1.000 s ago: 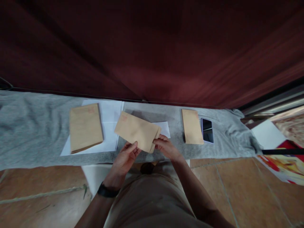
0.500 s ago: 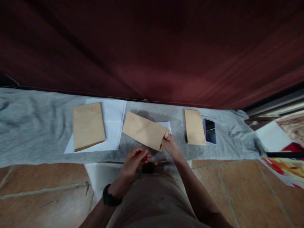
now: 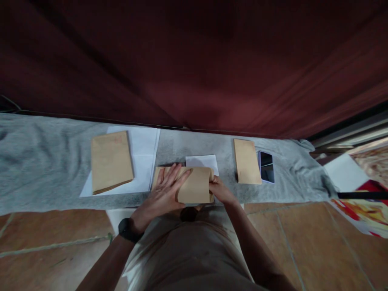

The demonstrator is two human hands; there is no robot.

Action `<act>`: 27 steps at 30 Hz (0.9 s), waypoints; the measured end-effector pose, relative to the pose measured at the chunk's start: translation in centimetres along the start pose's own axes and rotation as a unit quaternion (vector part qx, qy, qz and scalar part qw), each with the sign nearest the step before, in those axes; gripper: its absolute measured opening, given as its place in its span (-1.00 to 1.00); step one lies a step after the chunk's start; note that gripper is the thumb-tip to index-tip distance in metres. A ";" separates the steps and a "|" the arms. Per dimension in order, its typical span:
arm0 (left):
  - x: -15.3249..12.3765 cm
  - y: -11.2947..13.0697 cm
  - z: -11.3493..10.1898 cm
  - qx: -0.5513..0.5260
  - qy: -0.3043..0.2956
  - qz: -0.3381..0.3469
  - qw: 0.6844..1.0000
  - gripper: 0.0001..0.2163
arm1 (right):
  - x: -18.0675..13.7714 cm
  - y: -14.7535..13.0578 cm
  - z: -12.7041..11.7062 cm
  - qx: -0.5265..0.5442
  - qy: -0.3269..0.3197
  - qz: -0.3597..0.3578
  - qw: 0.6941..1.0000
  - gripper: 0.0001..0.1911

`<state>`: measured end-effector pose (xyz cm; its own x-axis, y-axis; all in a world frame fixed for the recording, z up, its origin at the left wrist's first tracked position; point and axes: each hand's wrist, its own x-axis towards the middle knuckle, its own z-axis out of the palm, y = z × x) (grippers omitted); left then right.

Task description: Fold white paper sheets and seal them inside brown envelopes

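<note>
A brown paper envelope (image 3: pixel 197 186) lies lengthwise at the front edge of the grey cloth, right in front of me. My left hand (image 3: pixel 168 188) rests flat on its left half, fingers spread, and wears a dark watch at the wrist. At the envelope's open right end, my right hand (image 3: pixel 220 190) has its fingers closed on the edge, the fingertips partly hidden inside the opening. Behind the envelope a small white paper (image 3: pixel 201 160) lies partly covered by it.
To the left, a stack of brown envelopes (image 3: pixel 111 161) lies on large white sheets (image 3: pixel 144 161). On the right are another brown envelope (image 3: pixel 247 161) and a phone (image 3: pixel 266 166). The grey cloth (image 3: pixel 291 173) covers a narrow surface below a dark red curtain (image 3: pixel 194 72).
The envelope has come down flat and straightened toward the front edge. My left hand has moved from below it onto its left half. My right hand has stayed at its right end.
</note>
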<state>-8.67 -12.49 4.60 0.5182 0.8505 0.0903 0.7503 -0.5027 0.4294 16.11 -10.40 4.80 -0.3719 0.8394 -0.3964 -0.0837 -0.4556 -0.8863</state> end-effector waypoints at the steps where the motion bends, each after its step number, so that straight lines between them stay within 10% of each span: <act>1: 0.0 0.0 0.0 -0.011 -0.011 0.001 1.000 0.15 | -0.1 0.1 -0.1 0.003 -0.002 0.001 1.000 -0.65; 20: 1.2 -0.2 1.1 -0.019 0.023 -0.006 1.000 -0.08 | 1.0 1.4 -1.5 -0.070 0.035 -0.038 0.996 -0.74; 27: 1.3 -0.6 2.3 0.017 0.041 -0.003 0.999 -0.01 | -1.3 -0.6 -3.8 -0.177 0.272 -0.195 0.926 -0.73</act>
<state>-7.56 -11.41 2.41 0.4793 0.8628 0.1606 0.7680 -0.5009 0.3990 20.16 -10.13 4.92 0.1509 0.9885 -0.0062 0.2304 -0.0413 -0.9722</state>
